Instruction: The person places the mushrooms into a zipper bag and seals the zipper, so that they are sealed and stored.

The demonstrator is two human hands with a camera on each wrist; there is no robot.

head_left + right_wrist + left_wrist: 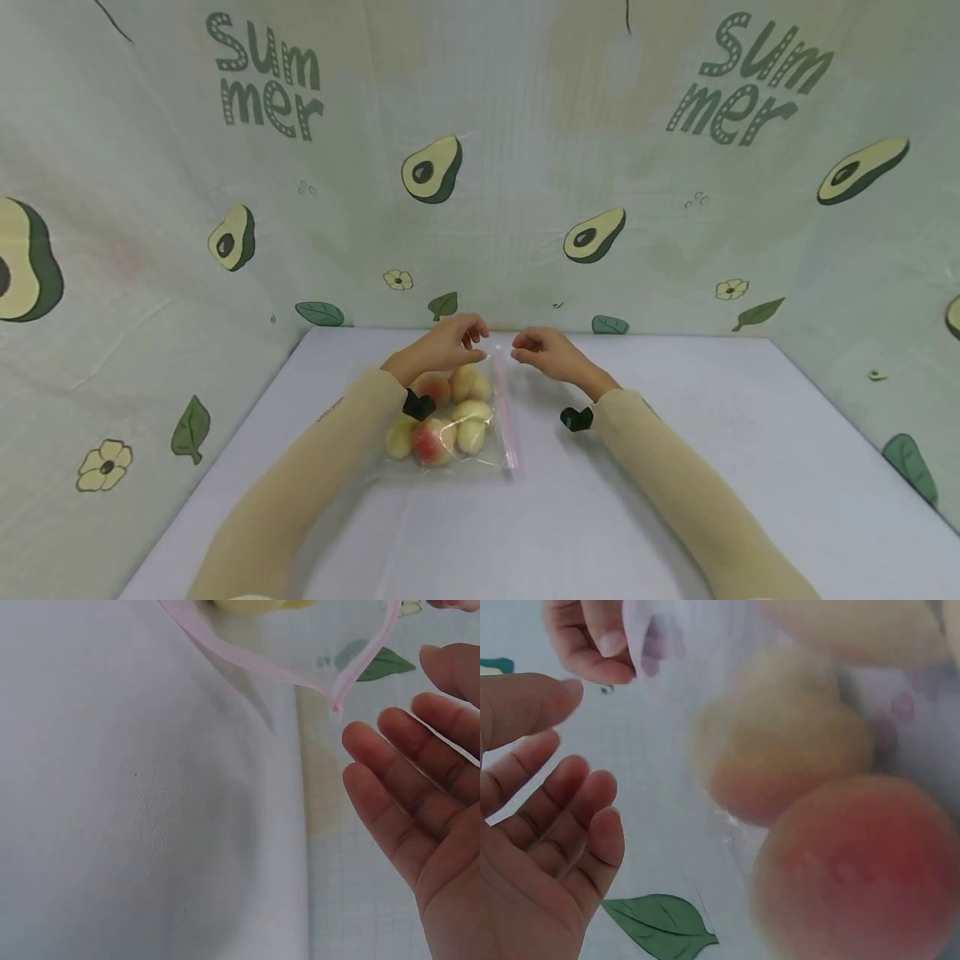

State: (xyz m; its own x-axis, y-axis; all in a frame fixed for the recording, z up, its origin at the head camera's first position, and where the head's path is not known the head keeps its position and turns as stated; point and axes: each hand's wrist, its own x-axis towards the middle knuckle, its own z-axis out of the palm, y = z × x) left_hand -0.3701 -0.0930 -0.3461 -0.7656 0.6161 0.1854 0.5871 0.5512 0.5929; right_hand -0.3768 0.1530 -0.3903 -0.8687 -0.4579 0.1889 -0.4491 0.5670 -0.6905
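A clear zip bag (491,454) with a pink zip strip along its right side lies on the table. Inside it are several peaches (435,440), some red and some pale yellow. My left hand (446,343) hovers over the bag's far end, fingers loosely bent with nothing between them; in the left wrist view its palm (525,877) shows bare. Just right of the strip's far end is my right hand (551,354), its fingers relaxed and holding nothing. The right wrist view shows the pink strip (262,666) coming to a corner near those fingertips (358,739).
The white table (465,533) ends at a back edge against a hanging cloth (510,183) printed with avocados, leaves and lettering. More of that cloth drapes at the left and right sides. A small black wrist device (418,405) sits on each sleeve cuff.
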